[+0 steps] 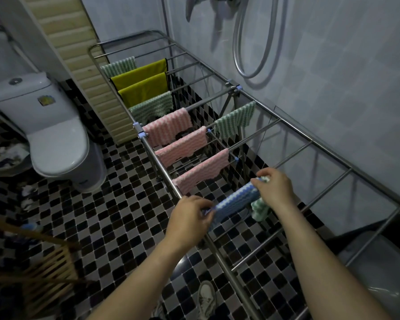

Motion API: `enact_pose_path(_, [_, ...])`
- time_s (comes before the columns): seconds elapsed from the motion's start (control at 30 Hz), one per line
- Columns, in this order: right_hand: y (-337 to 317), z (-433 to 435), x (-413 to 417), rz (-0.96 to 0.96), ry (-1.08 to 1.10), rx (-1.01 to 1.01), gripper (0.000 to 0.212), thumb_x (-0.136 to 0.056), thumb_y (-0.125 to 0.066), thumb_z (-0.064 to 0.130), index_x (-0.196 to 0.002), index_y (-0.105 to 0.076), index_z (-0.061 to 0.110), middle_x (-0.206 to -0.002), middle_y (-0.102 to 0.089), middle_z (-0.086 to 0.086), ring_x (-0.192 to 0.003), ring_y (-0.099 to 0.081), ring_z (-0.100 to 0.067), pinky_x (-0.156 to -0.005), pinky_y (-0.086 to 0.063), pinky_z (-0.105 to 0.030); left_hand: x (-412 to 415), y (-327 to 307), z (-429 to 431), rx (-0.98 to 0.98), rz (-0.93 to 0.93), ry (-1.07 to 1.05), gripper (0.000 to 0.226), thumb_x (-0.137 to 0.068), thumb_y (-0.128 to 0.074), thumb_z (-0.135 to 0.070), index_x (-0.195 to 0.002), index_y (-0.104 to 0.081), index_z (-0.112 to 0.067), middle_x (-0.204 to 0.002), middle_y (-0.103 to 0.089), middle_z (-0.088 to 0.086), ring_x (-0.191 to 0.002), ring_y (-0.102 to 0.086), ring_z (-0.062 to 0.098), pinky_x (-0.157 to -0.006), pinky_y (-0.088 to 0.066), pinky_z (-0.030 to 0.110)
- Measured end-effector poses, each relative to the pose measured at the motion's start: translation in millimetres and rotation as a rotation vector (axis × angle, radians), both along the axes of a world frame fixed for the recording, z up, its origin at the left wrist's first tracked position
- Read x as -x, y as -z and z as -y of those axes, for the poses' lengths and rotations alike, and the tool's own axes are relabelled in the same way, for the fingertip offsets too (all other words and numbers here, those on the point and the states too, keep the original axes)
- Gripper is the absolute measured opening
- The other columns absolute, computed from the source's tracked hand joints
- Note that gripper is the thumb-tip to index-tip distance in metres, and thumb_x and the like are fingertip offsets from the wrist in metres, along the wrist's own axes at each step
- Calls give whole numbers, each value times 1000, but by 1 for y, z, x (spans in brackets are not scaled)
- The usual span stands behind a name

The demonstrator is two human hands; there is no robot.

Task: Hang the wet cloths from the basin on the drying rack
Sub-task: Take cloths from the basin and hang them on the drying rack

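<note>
A long steel drying rack runs from the far wall toward me. A blue and white wavy cloth lies over one of its near rungs. My left hand pinches the cloth's left end by the rack's side rail. My right hand grips its right end, and a crumpled green cloth hangs down under that hand. Farther along hang three pink cloths, green cloths and two yellow-green ones. The basin is not clearly visible.
A white toilet stands at the left on the black and white mosaic floor. A wooden slatted frame sits at the lower left. A shower hose hangs on the tiled wall. A grey object lies under the rack's near right end.
</note>
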State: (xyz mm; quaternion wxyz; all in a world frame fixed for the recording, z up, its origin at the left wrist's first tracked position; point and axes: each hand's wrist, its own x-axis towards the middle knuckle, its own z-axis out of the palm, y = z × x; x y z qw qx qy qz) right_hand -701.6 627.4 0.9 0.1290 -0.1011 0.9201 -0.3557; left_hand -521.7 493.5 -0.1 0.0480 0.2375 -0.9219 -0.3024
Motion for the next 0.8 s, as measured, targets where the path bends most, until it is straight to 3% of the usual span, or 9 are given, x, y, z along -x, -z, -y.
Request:
enact_pose_path(0.2, [-3,0,1,-16,-12,-17,23,-86,-69,27,-106,-68,14,-116,-65,-7,-101,-61,-25,-78,-47,-30,2,3,-1,103,2,8,11,-89,-64,-33,-97,-69,-27,-92,-63,-11,-84,-53,6,-73,-49,24])
enact_pose_path(0.3, [-2,-1,1,-12,4,-2,22,-86,-69,26,-104,-68,13,-116,-65,-8,-100,-61,-25,-76,-45,-28,-8,2,0,163,23,66,9,-91,-62,-29,-95,-67,-23,-95,-62,-8,-81,-49,3,-69,-37,14])
enact_pose_path(0.43, [-4,-1,0,-5,-17,17,24,-88,-68,25,-107,-66,11,-118,-64,-8,-100,-59,-23,-75,-41,-25,-11,-2,5,143,55,87,7,-88,-65,-28,-92,-65,-22,-93,-57,-11,-81,-49,3,-59,-33,9])
enact_pose_path(0.67, [-6,-7,-1,55,-87,12,19,-92,-61,20,-110,-62,16,-112,-61,-4,-90,-53,-17,-74,-44,-28,2,0,3,119,83,71,21,-90,-62,-37,-105,-68,-25,-93,-69,-8,-74,-59,2,-69,-52,19])
enact_pose_path(0.8, [-7,-9,-2,67,-112,10,20,-90,-62,19,-110,-60,18,-105,-56,2,-90,-55,-18,-73,-44,-29,-2,-2,6,219,84,90,17,-90,-62,-33,-101,-69,-22,-92,-69,-6,-76,-56,6,-67,-44,19])
